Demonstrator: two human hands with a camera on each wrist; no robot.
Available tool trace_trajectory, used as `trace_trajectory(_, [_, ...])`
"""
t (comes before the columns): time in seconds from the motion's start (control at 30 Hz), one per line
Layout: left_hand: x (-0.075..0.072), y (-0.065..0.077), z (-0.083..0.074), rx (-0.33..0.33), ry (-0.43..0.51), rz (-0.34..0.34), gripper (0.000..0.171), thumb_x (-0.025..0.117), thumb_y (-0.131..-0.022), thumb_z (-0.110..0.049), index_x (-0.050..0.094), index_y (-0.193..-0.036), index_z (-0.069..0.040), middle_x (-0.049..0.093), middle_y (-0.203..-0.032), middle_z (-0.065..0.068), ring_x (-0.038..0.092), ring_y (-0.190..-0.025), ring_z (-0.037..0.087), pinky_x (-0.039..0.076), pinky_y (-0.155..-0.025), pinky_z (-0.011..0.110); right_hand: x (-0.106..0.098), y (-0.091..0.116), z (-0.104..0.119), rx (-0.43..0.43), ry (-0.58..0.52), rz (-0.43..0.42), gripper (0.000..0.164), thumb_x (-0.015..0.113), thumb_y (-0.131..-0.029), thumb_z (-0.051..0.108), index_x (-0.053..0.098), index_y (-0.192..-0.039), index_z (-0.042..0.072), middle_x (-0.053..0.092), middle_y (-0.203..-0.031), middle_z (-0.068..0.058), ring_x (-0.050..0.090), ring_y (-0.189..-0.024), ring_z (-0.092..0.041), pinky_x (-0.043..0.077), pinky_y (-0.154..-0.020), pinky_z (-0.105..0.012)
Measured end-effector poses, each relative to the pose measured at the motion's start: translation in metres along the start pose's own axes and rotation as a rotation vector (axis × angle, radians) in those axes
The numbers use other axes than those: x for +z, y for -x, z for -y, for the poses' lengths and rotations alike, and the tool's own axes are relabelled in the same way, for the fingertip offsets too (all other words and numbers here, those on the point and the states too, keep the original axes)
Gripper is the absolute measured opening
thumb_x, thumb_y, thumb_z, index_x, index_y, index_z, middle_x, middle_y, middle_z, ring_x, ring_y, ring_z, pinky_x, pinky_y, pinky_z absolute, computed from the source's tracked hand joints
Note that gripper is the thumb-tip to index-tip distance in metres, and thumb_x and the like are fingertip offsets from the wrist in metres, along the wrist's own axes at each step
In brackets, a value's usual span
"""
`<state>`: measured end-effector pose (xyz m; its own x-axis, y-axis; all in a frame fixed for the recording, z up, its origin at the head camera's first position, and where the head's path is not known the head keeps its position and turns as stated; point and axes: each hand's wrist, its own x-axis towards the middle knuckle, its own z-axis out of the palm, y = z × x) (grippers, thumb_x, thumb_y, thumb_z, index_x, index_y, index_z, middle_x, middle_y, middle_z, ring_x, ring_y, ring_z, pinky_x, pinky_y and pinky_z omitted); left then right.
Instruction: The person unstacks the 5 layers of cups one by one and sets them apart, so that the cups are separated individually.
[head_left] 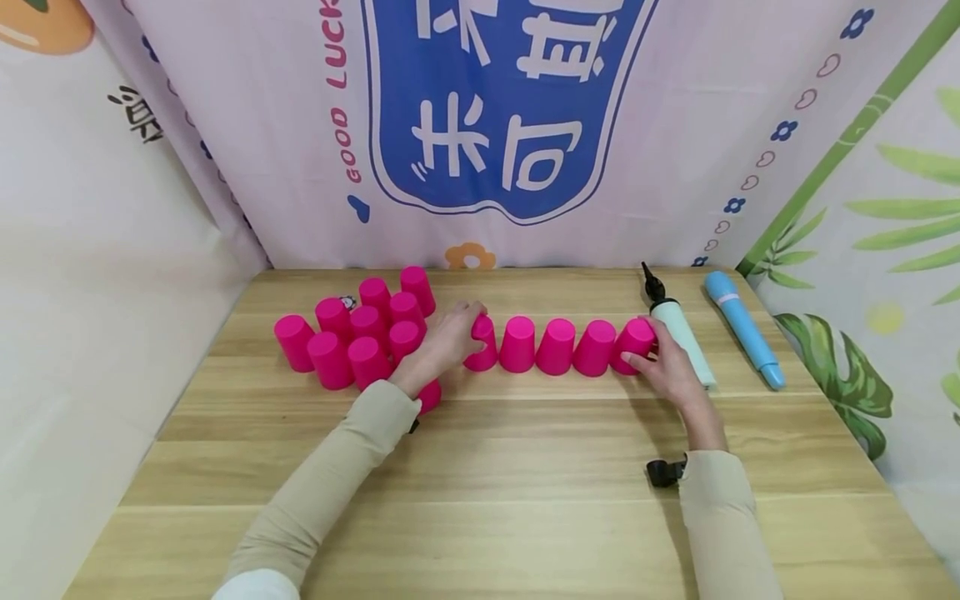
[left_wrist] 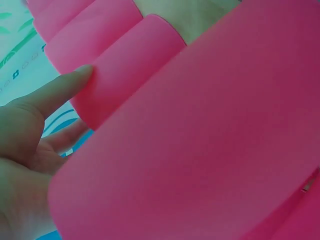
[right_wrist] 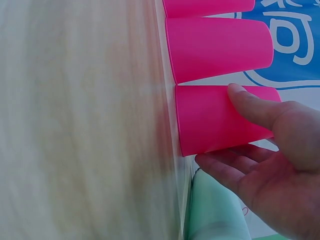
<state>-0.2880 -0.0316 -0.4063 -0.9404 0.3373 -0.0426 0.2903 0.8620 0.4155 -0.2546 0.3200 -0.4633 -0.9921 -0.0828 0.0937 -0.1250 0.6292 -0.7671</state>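
Several pink cups stand upside down in a straight row across the table, side by side. At the row's left end, my left hand (head_left: 447,337) holds the leftmost cup (head_left: 483,346), its thumb on the near side and its fingers over the far side. My right hand (head_left: 663,364) grips the rightmost cup (right_wrist: 220,117) between thumb and fingers. Between them stands a middle cup (head_left: 556,347) with others close on both sides. In the left wrist view a large pink cup (left_wrist: 190,140) fills the foreground and hides part of my left hand.
More upside-down pink cups (head_left: 331,361) stand grouped at the left, some partly behind my left forearm. Right of the row lie a pale green hand pump (head_left: 684,342) with a black nozzle and a blue wand-shaped object (head_left: 742,327). A printed cloth (head_left: 285,167) hangs along the table's back edge.
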Motion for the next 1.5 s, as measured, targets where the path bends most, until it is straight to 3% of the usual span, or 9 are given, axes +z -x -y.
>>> trace_trajectory(0.23, [-0.024, -0.007, 0.011, -0.020, 0.063, -0.073, 0.055, 0.072, -0.086, -0.013, 0.050, -0.136, -0.004, 0.054, -0.131, 0.016, 0.053, -0.116, 0.030, 0.047, -0.094, 0.049, -0.002, -0.002, 0.001, 0.005, 0.002, 0.003, 0.071, 0.064, -0.092, 0.011, 0.021, -0.149, 0.001, 0.041, -0.137, -0.030, 0.042, -0.127, -0.048, 0.036, -0.104, -0.056])
trace_trajectory(0.47, [-0.044, -0.022, 0.025, -0.065, 0.050, -0.104, 0.061, 0.073, -0.085, -0.014, 0.046, -0.138, -0.001, 0.051, -0.130, 0.019, 0.051, -0.116, 0.032, 0.047, -0.096, 0.046, -0.003, -0.001, 0.001, 0.001, 0.000, 0.000, 0.071, 0.064, -0.092, 0.010, 0.022, -0.148, 0.002, 0.042, -0.136, -0.030, 0.042, -0.126, -0.048, 0.037, -0.104, -0.055])
trace_trajectory(0.73, [-0.034, -0.035, 0.039, -0.115, 0.058, -0.100, 0.073, 0.073, -0.085, -0.012, 0.035, -0.146, -0.001, 0.045, -0.138, 0.020, 0.046, -0.124, 0.033, 0.043, -0.101, 0.048, -0.001, 0.001, -0.001, 0.018, -0.012, 0.001, 0.071, 0.064, -0.093, 0.010, 0.022, -0.149, 0.002, 0.041, -0.138, -0.030, 0.042, -0.127, -0.048, 0.037, -0.105, -0.055])
trace_trajectory(1.17, [-0.028, -0.043, 0.042, -0.113, -0.032, -0.130, 0.070, 0.071, -0.086, -0.009, 0.035, -0.145, 0.002, 0.048, -0.131, 0.025, 0.052, -0.114, 0.038, 0.045, -0.099, 0.047, 0.000, 0.001, 0.000, 0.013, -0.020, 0.000, 0.069, 0.063, -0.093, 0.009, 0.023, -0.149, 0.003, 0.042, -0.137, -0.030, 0.043, -0.126, -0.048, 0.037, -0.105, -0.055])
trace_trajectory(1.5, [-0.028, -0.043, 0.039, -0.134, -0.086, -0.114, 0.069, 0.069, -0.087, -0.010, 0.034, -0.146, 0.002, 0.049, -0.132, 0.025, 0.051, -0.115, 0.041, 0.048, -0.094, 0.050, 0.000, 0.000, 0.001, 0.011, -0.014, -0.007, 0.069, 0.064, -0.092, 0.009, 0.023, -0.148, 0.003, 0.043, -0.136, -0.030, 0.043, -0.126, -0.048, 0.036, -0.105, -0.056])
